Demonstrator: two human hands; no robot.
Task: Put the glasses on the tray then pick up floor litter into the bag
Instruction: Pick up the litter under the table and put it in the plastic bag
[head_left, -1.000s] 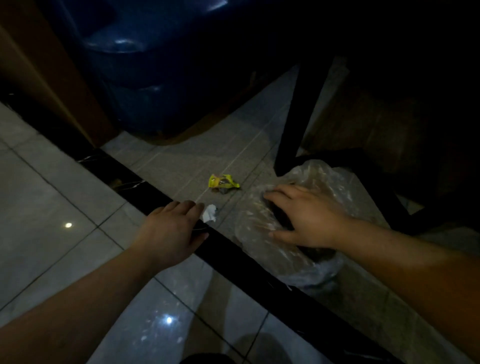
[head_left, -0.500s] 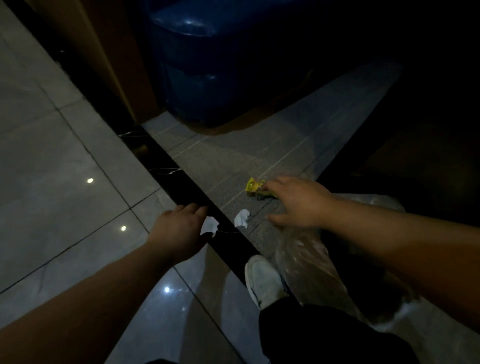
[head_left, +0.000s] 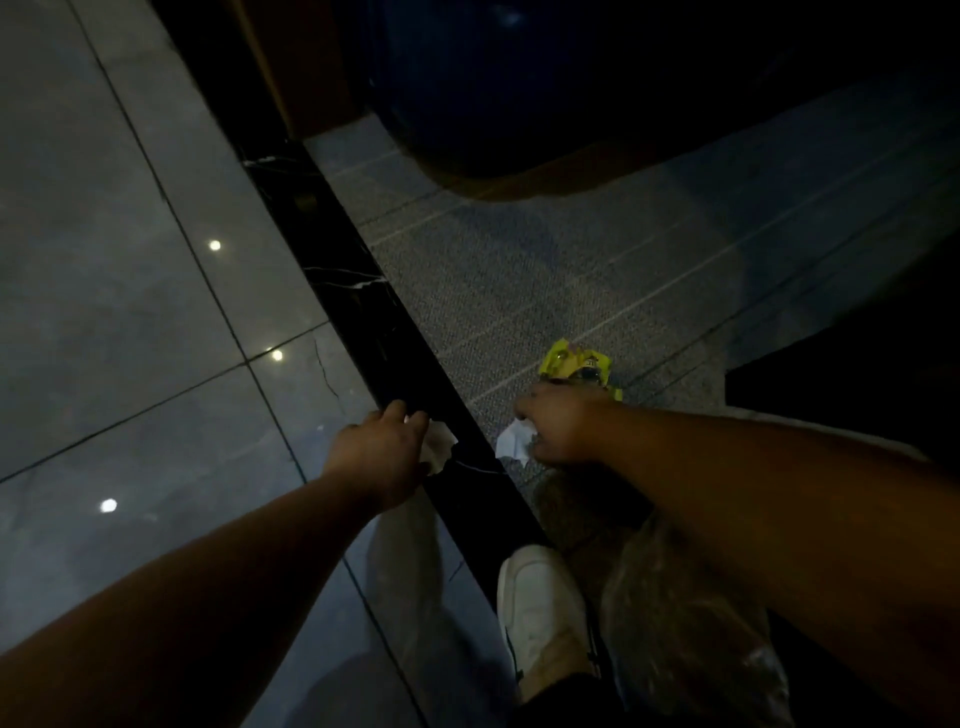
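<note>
A yellow crumpled wrapper with dark print lies on the grey carpet, its near edge touching the knuckles of the right hand. At seven o'clock from it, a small white paper scrap sits crumpled on the carpet just beside the black floor strip, partly hidden under that hand's fingers. At nine o'clock from this scrap, across the strip, a second white paper piece shows at the fingertips of the left hand, half covered. The clear plastic bag lies slack and wrinkled at five o'clock from the scraps, under the right forearm.
</note>
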